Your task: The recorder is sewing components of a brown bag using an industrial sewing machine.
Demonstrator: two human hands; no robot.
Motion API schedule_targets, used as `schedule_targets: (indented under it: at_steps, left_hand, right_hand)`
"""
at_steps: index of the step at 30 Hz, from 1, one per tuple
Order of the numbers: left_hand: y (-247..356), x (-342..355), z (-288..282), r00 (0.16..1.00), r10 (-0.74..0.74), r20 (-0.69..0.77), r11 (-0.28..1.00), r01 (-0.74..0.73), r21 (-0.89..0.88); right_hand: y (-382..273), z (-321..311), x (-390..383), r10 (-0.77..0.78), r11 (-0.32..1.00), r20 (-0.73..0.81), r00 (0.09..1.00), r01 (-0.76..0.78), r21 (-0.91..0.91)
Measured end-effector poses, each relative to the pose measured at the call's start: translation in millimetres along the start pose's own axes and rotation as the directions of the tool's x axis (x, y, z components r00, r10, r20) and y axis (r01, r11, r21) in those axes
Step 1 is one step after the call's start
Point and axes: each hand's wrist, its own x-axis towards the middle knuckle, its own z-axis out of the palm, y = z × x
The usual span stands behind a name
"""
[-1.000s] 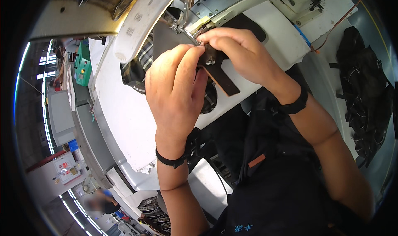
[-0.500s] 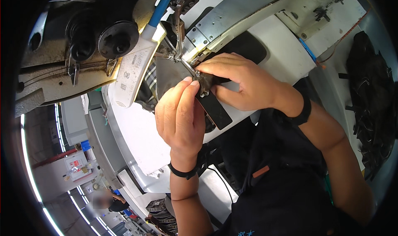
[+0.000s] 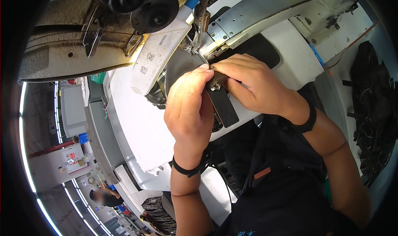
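Observation:
A dark grey leather piece (image 3: 184, 60) with a silver zipper (image 3: 202, 55) lies under the metal presser foot (image 3: 194, 48) of a sewing machine. My left hand (image 3: 188, 103) is closed on the piece's near part, its fingertips at the zipper's end beside a small metal fitting (image 3: 215, 87). My right hand (image 3: 259, 87) grips the same piece from the right, fingers bent and nearly touching the left's. A dark strap (image 3: 226, 109) hangs between them toward me. Plaid fabric with another zipper (image 3: 159, 99) shows partly behind my left hand.
The machine head (image 3: 103, 49) with a white lamp (image 3: 153, 58) overhangs at upper left, over a white table (image 3: 137, 145). A metal plate (image 3: 244, 16) extends behind my hands. Black pieces (image 3: 369, 111) hang at right; plaid fabric (image 3: 159, 209) lies low. A person (image 3: 107, 198) works at lower left.
The view has shifted, bringing more machine head into sight. My left fingertips have moved up and right, closer to my right fingers at the zipper's end; both hands stay on the piece.

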Motion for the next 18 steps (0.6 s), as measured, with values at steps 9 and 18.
schedule_targets:
  at_steps: [9,18]
  left_hand:
    - [0.8,6.3,-5.9,0.999,-0.045,-0.025,0.997,0.044,-0.057]
    - [-5.8,2.8,2.3,0.996,-0.068,-0.049,0.995,0.065,-0.07]
  right_hand:
    - [-10.4,-11.0,10.4,-0.001,0.997,0.014,1.0,0.002,-0.076]
    - [-9.4,-5.4,11.7,-0.024,0.989,-0.107,0.994,0.008,-0.149]
